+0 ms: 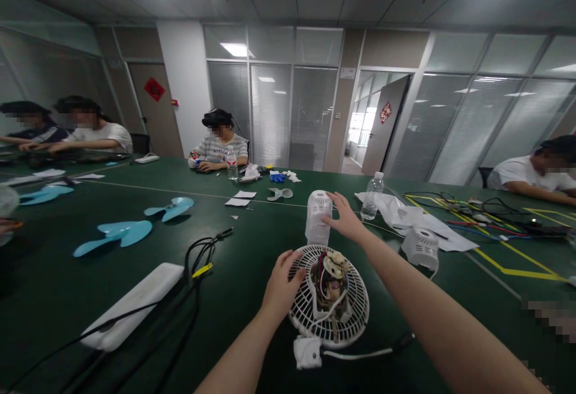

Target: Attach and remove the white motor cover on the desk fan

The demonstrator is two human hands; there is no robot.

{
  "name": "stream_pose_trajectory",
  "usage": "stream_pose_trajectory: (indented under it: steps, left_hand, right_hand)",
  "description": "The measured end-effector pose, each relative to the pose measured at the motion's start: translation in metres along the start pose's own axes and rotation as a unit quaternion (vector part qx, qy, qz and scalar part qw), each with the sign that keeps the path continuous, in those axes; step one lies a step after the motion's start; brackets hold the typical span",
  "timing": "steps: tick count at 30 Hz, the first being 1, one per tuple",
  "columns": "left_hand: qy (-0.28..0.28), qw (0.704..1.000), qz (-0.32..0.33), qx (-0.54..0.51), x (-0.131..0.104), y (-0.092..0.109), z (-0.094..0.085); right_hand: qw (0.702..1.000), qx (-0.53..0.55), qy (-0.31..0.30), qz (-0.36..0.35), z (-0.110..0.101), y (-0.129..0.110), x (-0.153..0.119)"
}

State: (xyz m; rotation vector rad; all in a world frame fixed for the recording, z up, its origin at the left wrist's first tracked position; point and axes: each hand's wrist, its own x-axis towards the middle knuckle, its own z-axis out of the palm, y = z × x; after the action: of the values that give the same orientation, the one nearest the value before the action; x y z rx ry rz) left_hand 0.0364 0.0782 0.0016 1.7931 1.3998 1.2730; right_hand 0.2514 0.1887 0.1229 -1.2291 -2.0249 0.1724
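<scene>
A round white fan grille (299, 316) lies on the green table in front of me, with an exposed motor (335, 286), wires and metal parts at its centre. My left hand (283, 280) is at the grille's left rim, fingers curved over the edge. Just behind the grille stands a white plastic motor cover (317, 217) with slots near its top. My right hand (344, 217) has its thumb on the cover's front and its fingers at the right side. A white switch box (307, 352) on a white cable lies by the grille's near edge.
Blue fan blades (119, 235) and a white power strip (135, 304) with black cables lie left. Right are another white cover (420, 247), a water bottle (372, 196), paper sheets and cables within yellow tape. A clear blade (279, 194) lies farther back. Several people sit around the table.
</scene>
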Motion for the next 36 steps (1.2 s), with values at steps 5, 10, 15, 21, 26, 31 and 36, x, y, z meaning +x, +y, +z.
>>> stream_pose_trajectory:
  steps: [5,10,15,21,26,31,36]
  left_hand:
    - [0.005,1.0,-0.001,0.008,0.001,0.0,0.001]
    - [0.011,1.0,-0.008,0.022,0.003,-0.001,0.0]
    - [0.01,1.0,-0.009,0.019,0.002,0.0,0.0]
    - [0.018,1.0,0.0,0.023,0.002,-0.001,0.0]
    - [0.027,0.999,0.004,0.039,0.0,0.001,0.0]
    - [0.034,0.997,0.02,0.06,-0.006,0.011,-0.006]
    - [-0.003,0.99,0.134,0.037,-0.019,0.024,-0.01]
  right_hand:
    - [1.0,0.019,-0.01,-0.01,0.015,0.012,0.017]
    - [0.999,0.033,0.029,-0.019,0.012,0.011,0.014]
    - [0.994,0.046,0.093,-0.013,-0.011,-0.009,-0.001]
    - [0.986,0.106,0.124,-0.023,-0.05,-0.059,-0.076]
    - [0.999,0.019,0.01,-0.038,-0.059,-0.086,-0.14]
    - [0.999,0.008,-0.009,-0.032,-0.041,-0.077,-0.161]
    - [0.998,0.056,0.018,-0.034,-0.023,-0.068,-0.172]
